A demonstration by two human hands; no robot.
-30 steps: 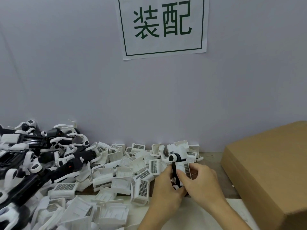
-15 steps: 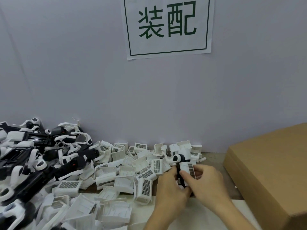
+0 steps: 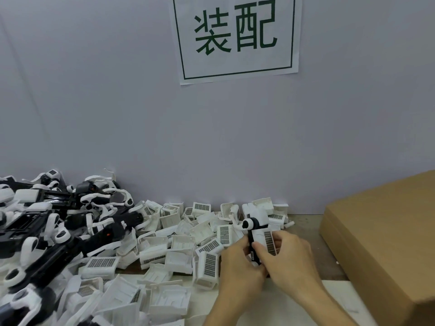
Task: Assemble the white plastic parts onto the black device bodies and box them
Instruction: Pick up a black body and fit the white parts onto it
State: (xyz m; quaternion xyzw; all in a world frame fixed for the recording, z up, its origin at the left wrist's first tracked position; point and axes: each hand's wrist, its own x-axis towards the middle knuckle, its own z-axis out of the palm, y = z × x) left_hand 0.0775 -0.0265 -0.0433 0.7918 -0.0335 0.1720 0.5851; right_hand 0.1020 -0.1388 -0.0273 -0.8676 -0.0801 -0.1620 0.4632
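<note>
The fingers (image 3: 253, 251) of the right hand (image 3: 287, 262) curl round the black device body (image 3: 253, 245) and the white plastic part (image 3: 264, 238) seated against it; the left hand (image 3: 237, 267) pinches the same body from the left. The piece stands nearly upright just above the bench (image 3: 303, 222), near the middle. Loose white parts (image 3: 179, 250) lie heaped to the left, black device bodies (image 3: 47, 231) farther left. A cardboard box (image 3: 386, 243) sits at right. A sign (image 3: 236, 36) hangs on the far wall.

White parts (image 3: 179, 245) left, cardboard box (image 3: 386, 243) right
</note>
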